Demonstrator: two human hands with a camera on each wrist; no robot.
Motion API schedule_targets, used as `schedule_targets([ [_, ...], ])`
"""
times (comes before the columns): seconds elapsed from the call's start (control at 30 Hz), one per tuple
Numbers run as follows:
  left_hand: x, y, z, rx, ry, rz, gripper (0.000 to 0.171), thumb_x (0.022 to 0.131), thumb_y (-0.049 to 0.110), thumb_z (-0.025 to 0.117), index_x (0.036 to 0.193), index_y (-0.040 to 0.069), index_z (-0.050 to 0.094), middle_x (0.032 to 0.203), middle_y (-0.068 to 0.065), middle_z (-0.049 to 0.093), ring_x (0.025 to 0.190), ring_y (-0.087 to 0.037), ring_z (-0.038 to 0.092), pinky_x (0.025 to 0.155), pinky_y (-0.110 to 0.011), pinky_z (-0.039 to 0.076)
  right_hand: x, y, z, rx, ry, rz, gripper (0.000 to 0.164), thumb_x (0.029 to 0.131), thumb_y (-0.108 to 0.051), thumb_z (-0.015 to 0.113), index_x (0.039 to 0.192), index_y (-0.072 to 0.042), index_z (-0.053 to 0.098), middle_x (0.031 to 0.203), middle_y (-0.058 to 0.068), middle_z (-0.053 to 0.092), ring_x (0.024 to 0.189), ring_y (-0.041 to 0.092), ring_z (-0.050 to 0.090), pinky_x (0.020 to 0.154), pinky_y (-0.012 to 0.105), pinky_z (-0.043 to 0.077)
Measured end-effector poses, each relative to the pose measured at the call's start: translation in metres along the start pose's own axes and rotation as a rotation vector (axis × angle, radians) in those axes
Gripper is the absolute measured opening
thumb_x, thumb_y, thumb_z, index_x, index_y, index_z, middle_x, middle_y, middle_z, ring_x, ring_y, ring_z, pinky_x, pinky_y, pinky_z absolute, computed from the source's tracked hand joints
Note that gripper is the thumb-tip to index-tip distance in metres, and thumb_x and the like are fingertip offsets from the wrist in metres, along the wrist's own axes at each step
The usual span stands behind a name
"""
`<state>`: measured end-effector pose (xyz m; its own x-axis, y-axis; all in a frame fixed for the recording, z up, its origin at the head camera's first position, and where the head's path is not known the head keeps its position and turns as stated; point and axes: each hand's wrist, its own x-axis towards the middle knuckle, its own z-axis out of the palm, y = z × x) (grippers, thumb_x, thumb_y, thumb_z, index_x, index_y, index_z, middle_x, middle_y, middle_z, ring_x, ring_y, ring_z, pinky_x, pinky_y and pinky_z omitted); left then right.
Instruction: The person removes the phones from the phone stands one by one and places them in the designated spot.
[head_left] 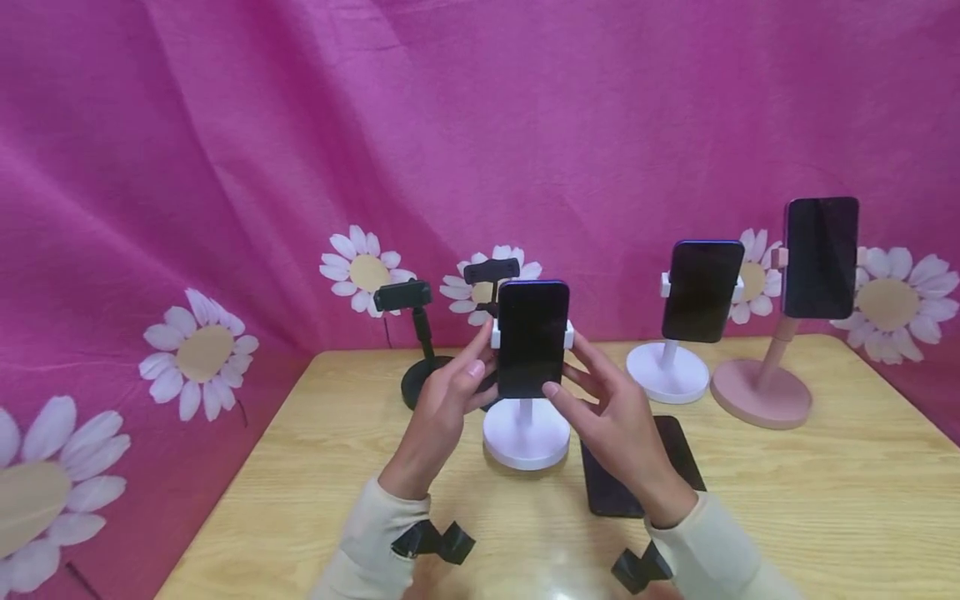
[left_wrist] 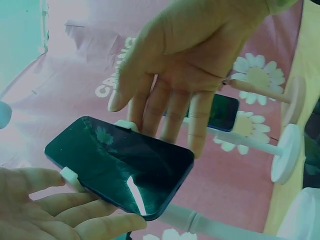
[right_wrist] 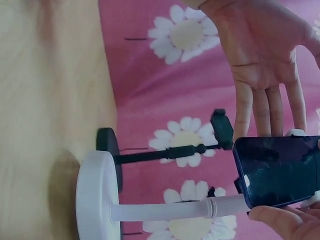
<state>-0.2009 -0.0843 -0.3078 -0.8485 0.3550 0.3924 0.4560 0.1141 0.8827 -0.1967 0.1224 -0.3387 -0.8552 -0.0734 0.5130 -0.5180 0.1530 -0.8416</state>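
Observation:
A dark phone (head_left: 532,337) stands upright in the white clamp of a white phone stand (head_left: 527,437), screen towards me. My left hand (head_left: 446,400) is at the phone's left side, its thumb in front and fingers reaching towards the clamp. Opposite it, my right hand (head_left: 611,412) is at the right side, thumb tip at the screen's lower right corner. In the right wrist view, the long fingers of the left hand (right_wrist: 265,65) extend straight to the phone's edge. The left wrist view shows the right hand (left_wrist: 185,65) with its palm exposed and fingers straight beside the phone (left_wrist: 125,165).
Behind on the left stand two black phone stands, one with a round base (head_left: 416,383). At the right are a white stand (head_left: 667,375) and a pink stand (head_left: 761,392), each holding a phone. A dark tablet-like slab (head_left: 678,450) lies partly under my right forearm on the wooden table (head_left: 300,492).

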Motion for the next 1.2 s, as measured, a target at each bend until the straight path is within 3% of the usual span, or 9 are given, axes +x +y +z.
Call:
schedule_targets([
  [0.27,-0.018,-0.008,-0.002,-0.059,0.007,-0.011,0.057,0.097,0.033,0.037,0.153,0.023,0.028,0.156,0.003,0.029,0.139,-0.028,0.034,0.1,-0.046,0.042,-0.013,0.006,0.009,-0.036,0.011,0.02,0.065,0.087,-0.018,0.073,0.144,-0.014,0.044,0.145,0.007,0.047,0.119,0.025,0.058,0.083,0.032,0.053],
  [0.5,-0.031,-0.017,-0.008,-0.064,0.013,0.028,0.056,0.099,0.028,0.033,0.153,0.016,0.027,0.156,-0.005,0.029,0.138,-0.034,0.036,0.098,-0.048,0.043,-0.019,0.01,0.017,-0.031,0.003,0.015,0.063,0.084,-0.014,0.076,0.14,-0.018,0.047,0.137,0.006,0.054,0.112,0.021,0.063,0.081,0.029,0.054],
  [0.73,-0.033,-0.022,-0.011,-0.051,0.034,0.045,0.054,0.1,0.025,0.033,0.153,0.016,0.028,0.154,-0.01,0.033,0.134,-0.036,0.042,0.097,-0.049,0.044,-0.021,0.011,0.021,-0.009,-0.005,0.03,0.063,0.083,-0.011,0.077,0.137,-0.017,0.046,0.131,0.009,0.057,0.109,0.023,0.064,0.079,0.031,0.055],
  [0.97,-0.032,-0.023,-0.009,-0.021,0.057,0.019,0.051,0.101,0.024,0.036,0.152,0.022,0.031,0.152,-0.006,0.036,0.131,-0.034,0.046,0.095,-0.048,0.046,-0.021,0.013,0.019,-0.044,-0.002,0.026,0.061,0.083,-0.011,0.077,0.136,-0.016,0.047,0.129,0.009,0.058,0.107,0.021,0.065,0.081,0.031,0.054],
  [1.2,-0.029,-0.026,-0.007,0.001,0.075,0.047,0.051,0.102,0.019,0.038,0.152,0.02,0.03,0.151,-0.007,0.039,0.129,-0.034,0.048,0.093,-0.046,0.048,-0.018,0.016,0.017,-0.027,-0.008,0.006,0.06,0.082,-0.008,0.076,0.135,-0.014,0.047,0.127,0.008,0.058,0.105,0.019,0.066,0.082,0.03,0.054],
])
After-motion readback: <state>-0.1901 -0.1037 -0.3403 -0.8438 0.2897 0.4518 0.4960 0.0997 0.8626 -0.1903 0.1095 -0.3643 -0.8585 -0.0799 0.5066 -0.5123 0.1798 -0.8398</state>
